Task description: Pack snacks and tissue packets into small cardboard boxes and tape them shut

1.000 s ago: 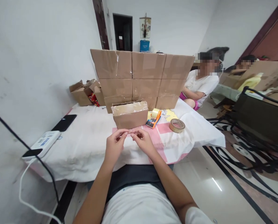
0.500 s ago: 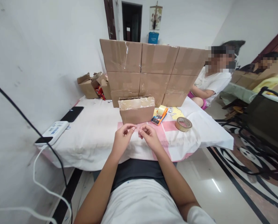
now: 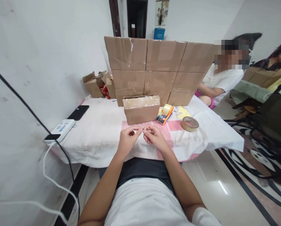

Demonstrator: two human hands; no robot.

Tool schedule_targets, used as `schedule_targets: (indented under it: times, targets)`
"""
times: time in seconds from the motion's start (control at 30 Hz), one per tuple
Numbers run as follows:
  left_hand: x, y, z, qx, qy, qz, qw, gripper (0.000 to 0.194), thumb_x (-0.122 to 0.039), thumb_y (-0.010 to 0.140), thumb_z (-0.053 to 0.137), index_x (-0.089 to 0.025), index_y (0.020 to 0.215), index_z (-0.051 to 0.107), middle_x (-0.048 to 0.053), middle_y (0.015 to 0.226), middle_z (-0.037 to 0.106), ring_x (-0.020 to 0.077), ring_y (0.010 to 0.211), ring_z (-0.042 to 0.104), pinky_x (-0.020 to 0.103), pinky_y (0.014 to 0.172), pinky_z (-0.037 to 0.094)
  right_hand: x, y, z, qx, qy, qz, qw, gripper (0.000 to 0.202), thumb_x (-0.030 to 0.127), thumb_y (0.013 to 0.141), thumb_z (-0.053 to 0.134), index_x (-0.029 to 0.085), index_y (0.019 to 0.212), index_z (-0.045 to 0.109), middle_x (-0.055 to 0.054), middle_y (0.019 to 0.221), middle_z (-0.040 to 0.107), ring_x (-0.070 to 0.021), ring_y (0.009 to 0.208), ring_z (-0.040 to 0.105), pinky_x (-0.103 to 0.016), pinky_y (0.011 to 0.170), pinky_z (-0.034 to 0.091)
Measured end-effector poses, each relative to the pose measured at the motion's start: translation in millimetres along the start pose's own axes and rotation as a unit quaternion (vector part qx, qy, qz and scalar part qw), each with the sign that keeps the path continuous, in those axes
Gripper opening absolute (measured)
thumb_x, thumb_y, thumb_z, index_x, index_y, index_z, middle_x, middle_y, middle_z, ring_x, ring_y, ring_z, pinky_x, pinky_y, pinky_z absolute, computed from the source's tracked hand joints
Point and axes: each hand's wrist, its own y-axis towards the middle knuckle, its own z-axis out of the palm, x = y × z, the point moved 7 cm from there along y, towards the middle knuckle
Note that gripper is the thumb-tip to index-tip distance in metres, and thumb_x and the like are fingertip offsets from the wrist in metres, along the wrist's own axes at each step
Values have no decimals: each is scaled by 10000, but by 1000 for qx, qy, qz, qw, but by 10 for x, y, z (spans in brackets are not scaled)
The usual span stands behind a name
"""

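Observation:
My left hand [image 3: 130,136] and my right hand [image 3: 154,135] meet at the fingertips over the near edge of the cloth-covered table [image 3: 102,125]. Both have thumb and fingers pinched together; anything between them is too small to make out. Just beyond them stands a small cardboard box [image 3: 142,111] with clear tape along its top. To its right lie an orange and blue tape dispenser [image 3: 165,115] and a roll of brown tape [image 3: 189,124]. A wall of stacked, taped cardboard boxes [image 3: 161,56] rises behind the small box.
Opened cartons [image 3: 94,86] sit at the table's back left. A black phone [image 3: 78,113] and a white power strip [image 3: 63,128] lie at the left edge. A person in a white shirt [image 3: 227,80] sits behind the table on the right.
My hands have come together until their fingertips meet. The view has shifted a little, so the table and boxes appear slightly further right.

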Motion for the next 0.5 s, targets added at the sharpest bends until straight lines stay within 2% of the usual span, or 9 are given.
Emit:
schedule_targets:
  times: [0.1, 0.2, 0.27, 0.33, 0.4, 0.5]
  targets:
    - [55, 12, -13, -14, 19, -2, 1000, 239, -415, 861, 676, -193, 865, 764, 32, 814, 747, 103, 519, 503, 234, 504, 394, -45, 67, -72, -1, -38, 10, 999, 315, 484, 859, 637, 201, 841, 501, 87, 505, 490, -52, 389, 332, -180, 399, 232]
    - [117, 36, -78, -52, 38, -6, 998, 236, -408, 876, 660, -202, 954, 747, 44, 898, 756, 113, 560, 558, 237, 548, 420, -168, 276, -241, 33, -128, 75, 988, 258, 442, 865, 579, 197, 840, 504, 77, 521, 491, -60, 397, 359, -187, 407, 262]
    - [162, 55, -147, -90, 35, -5, 995, 240, -390, 881, 657, -201, 1015, 719, 58, 944, 753, 130, 631, 615, 236, 585, 441, -313, 478, -398, 80, -259, 156, 950, 196, 368, 867, 532, 187, 795, 518, 58, 526, 509, -67, 408, 395, -197, 425, 300]
    - [207, 72, -196, -114, 27, -3, 993, 237, -373, 882, 653, -194, 1031, 699, 72, 957, 748, 152, 718, 658, 238, 622, 460, -440, 685, -559, 126, -375, 224, 891, 183, 282, 825, 541, 169, 681, 536, 37, 496, 507, -72, 414, 415, -210, 444, 318]
    - [247, 84, -216, -123, 31, -5, 992, 219, -365, 880, 651, -193, 1010, 695, 70, 945, 742, 153, 717, 656, 236, 621, 458, -522, 860, -659, 157, -432, 266, 847, 203, 214, 743, 593, 157, 556, 537, 24, 441, 485, -80, 404, 410, -227, 448, 313]
    - [284, 84, -197, -113, 43, -9, 993, 194, -360, 882, 642, -199, 974, 698, 44, 904, 728, 118, 598, 578, 228, 569, 421, -580, 1000, -677, 182, -482, 304, 801, 182, 153, 642, 626, 151, 476, 552, 5, 411, 495, -102, 404, 429, -248, 454, 329]
